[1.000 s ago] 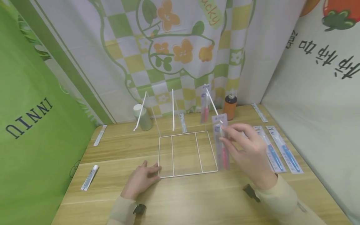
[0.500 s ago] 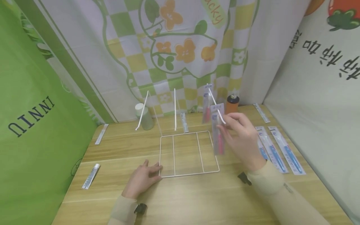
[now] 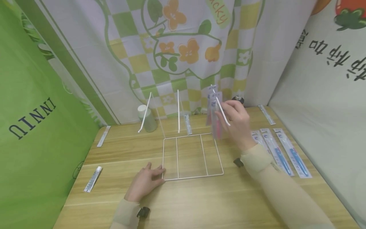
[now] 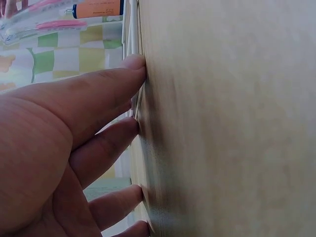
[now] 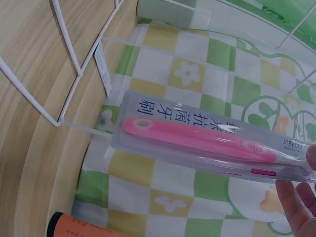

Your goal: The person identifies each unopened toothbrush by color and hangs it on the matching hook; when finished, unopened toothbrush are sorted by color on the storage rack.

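Note:
My right hand (image 3: 236, 122) pinches a packaged pink toothbrush (image 5: 197, 140) by the upper part of its pack. In the head view that pack hangs on the right prong (image 3: 222, 110) of a white wire rack (image 3: 192, 178), just in front of another packaged pink toothbrush (image 3: 209, 117) farther back on the same prong. My left hand (image 3: 145, 183) rests at the front left corner of the rack's base. Its fingertips touch the table and the wire, as the left wrist view (image 4: 98, 103) shows, and it holds nothing up.
Several packaged blue toothbrushes (image 3: 294, 152) lie at the right. A toothpaste tube (image 3: 92, 179) and a slim packet (image 3: 103, 136) lie at the left. Behind the rack stand a green bottle (image 3: 149, 122) and an orange bottle (image 5: 89, 226). More slim packets (image 3: 266, 114) lie near the curtain.
My right hand has moved back and up along the right prong, sliding the pink toothbrush pack from the prong's tip toward the one behind. The left hand stays at the rack's corner.

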Action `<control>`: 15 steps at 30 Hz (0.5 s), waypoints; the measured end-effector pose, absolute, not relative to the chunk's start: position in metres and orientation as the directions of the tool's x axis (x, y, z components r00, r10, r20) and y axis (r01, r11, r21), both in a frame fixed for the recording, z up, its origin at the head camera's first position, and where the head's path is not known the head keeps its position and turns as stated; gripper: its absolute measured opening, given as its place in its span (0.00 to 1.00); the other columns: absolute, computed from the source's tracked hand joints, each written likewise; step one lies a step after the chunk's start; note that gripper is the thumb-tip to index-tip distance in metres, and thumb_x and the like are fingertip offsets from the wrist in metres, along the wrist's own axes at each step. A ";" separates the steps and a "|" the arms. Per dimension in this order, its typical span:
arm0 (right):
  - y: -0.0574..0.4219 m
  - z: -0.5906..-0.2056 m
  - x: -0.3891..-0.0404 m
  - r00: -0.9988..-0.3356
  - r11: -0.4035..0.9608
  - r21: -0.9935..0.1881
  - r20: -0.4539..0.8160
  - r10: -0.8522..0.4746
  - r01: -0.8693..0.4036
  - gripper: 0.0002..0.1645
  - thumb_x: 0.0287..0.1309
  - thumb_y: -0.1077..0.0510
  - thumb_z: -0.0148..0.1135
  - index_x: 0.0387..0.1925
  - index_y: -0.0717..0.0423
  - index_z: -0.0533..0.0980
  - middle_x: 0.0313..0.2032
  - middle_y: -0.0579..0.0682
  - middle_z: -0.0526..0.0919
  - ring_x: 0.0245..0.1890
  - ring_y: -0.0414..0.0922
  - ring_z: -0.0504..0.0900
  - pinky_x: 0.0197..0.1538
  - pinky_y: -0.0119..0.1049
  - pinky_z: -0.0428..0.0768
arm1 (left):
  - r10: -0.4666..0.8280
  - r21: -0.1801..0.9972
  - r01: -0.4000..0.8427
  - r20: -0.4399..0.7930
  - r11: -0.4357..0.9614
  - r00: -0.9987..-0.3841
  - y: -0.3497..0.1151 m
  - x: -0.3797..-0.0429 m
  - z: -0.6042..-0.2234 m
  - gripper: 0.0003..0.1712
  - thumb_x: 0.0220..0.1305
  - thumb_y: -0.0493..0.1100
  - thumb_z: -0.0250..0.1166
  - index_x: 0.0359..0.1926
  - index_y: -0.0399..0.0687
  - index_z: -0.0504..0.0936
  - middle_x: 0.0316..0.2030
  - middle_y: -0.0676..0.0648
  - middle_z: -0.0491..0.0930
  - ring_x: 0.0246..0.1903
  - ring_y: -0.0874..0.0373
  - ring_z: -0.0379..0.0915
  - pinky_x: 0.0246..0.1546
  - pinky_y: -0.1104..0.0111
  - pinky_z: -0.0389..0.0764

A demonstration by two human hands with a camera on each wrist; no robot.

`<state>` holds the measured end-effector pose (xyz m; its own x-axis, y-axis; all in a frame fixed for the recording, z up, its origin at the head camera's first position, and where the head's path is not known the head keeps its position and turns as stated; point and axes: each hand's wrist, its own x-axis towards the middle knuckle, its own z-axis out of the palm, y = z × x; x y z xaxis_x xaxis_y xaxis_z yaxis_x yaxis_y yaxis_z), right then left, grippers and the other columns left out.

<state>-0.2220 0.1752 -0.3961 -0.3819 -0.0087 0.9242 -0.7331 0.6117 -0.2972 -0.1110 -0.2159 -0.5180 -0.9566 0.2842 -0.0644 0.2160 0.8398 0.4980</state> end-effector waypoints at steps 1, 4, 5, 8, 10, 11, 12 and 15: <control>0.175 -0.397 -0.225 -0.380 0.611 -0.298 0.925 -0.005 -0.734 0.16 0.59 0.66 0.78 0.47 0.68 0.86 0.42 0.65 0.85 0.38 0.59 0.85 0.49 0.25 0.80 | 0.284 0.498 0.216 -0.065 0.840 -0.957 -0.216 -0.111 -0.518 0.26 0.67 0.52 0.77 0.64 0.54 0.88 0.69 0.55 0.78 0.78 0.27 0.54 0.75 0.28 0.54; 0.173 -0.398 -0.232 -0.381 0.604 -0.310 0.924 0.011 -0.734 0.15 0.59 0.65 0.78 0.47 0.68 0.86 0.42 0.66 0.85 0.40 0.60 0.85 0.52 0.28 0.82 | 0.283 0.498 0.216 -0.063 0.840 -0.957 -0.216 -0.111 -0.519 0.26 0.67 0.53 0.76 0.64 0.55 0.88 0.70 0.55 0.78 0.78 0.27 0.54 0.75 0.28 0.54; 0.172 -0.398 -0.233 -0.385 0.602 -0.316 0.923 0.016 -0.733 0.15 0.59 0.65 0.78 0.47 0.68 0.86 0.43 0.66 0.85 0.41 0.61 0.85 0.52 0.31 0.83 | 0.282 0.498 0.214 -0.063 0.840 -0.957 -0.216 -0.111 -0.519 0.26 0.67 0.53 0.76 0.64 0.55 0.88 0.69 0.55 0.78 0.79 0.27 0.54 0.75 0.28 0.54; 0.171 -0.399 -0.237 -0.397 0.598 -0.335 0.917 0.030 -0.728 0.15 0.59 0.66 0.78 0.47 0.68 0.86 0.43 0.65 0.85 0.43 0.61 0.85 0.53 0.40 0.86 | 0.281 0.503 0.214 -0.061 0.837 -0.958 -0.216 -0.112 -0.519 0.25 0.67 0.52 0.77 0.64 0.55 0.88 0.69 0.55 0.78 0.79 0.27 0.54 0.76 0.29 0.53; 0.170 -0.399 -0.239 -0.402 0.600 -0.341 0.915 0.035 -0.724 0.15 0.59 0.65 0.79 0.47 0.67 0.86 0.43 0.65 0.85 0.43 0.60 0.85 0.52 0.41 0.87 | 0.282 0.508 0.214 -0.060 0.834 -0.958 -0.216 -0.111 -0.518 0.25 0.67 0.52 0.77 0.64 0.55 0.88 0.69 0.55 0.78 0.79 0.27 0.54 0.76 0.29 0.53; 0.170 -0.399 -0.240 -0.404 0.600 -0.344 0.914 0.037 -0.722 0.15 0.59 0.65 0.79 0.47 0.67 0.86 0.43 0.64 0.85 0.43 0.60 0.85 0.52 0.41 0.87 | 0.281 0.511 0.212 -0.061 0.833 -0.958 -0.216 -0.111 -0.518 0.25 0.67 0.52 0.77 0.64 0.54 0.88 0.69 0.55 0.79 0.79 0.27 0.53 0.76 0.29 0.53; 0.170 -0.400 -0.240 -0.403 0.601 -0.343 0.914 0.038 -0.722 0.15 0.60 0.65 0.79 0.47 0.67 0.86 0.43 0.64 0.85 0.43 0.60 0.85 0.52 0.41 0.86 | 0.281 0.512 0.212 -0.060 0.832 -0.958 -0.216 -0.111 -0.518 0.25 0.67 0.52 0.77 0.64 0.54 0.88 0.69 0.55 0.79 0.79 0.27 0.53 0.76 0.29 0.53; 0.170 -0.400 -0.242 -0.399 0.606 -0.339 0.916 0.039 -0.719 0.15 0.60 0.64 0.79 0.47 0.66 0.86 0.43 0.64 0.85 0.43 0.60 0.85 0.51 0.39 0.86 | 0.280 0.512 0.211 -0.060 0.833 -0.958 -0.216 -0.111 -0.518 0.26 0.67 0.52 0.77 0.64 0.55 0.88 0.69 0.55 0.79 0.79 0.27 0.54 0.76 0.29 0.53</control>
